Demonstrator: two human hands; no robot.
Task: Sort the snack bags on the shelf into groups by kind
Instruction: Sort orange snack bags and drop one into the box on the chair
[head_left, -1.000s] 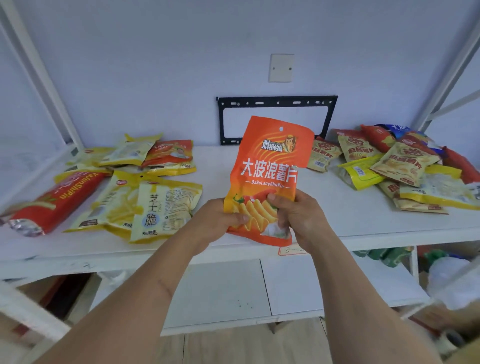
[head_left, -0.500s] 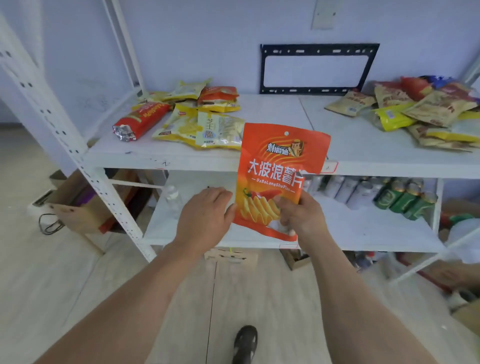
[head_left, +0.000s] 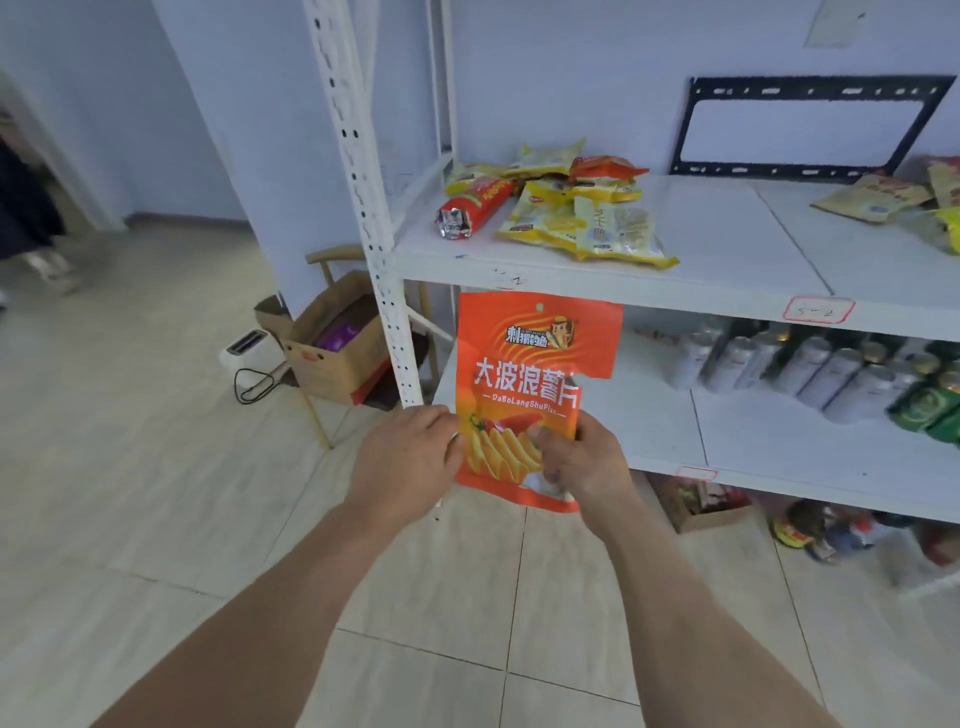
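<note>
Right-hand snack pile (head_left: 878, 200) cut by frame edge; orange bag (head_left: 524, 395) lower corners behind both grips; floor goods (head_left: 831, 535) blurred

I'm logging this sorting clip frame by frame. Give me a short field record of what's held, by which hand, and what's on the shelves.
held item: orange potato-chip bag, upright
left hand: grips its lower left edge
right hand: pinches its lower right
top shelf: yellow snack bags, red snack bag
lower shelf: silver drink cans
</note>
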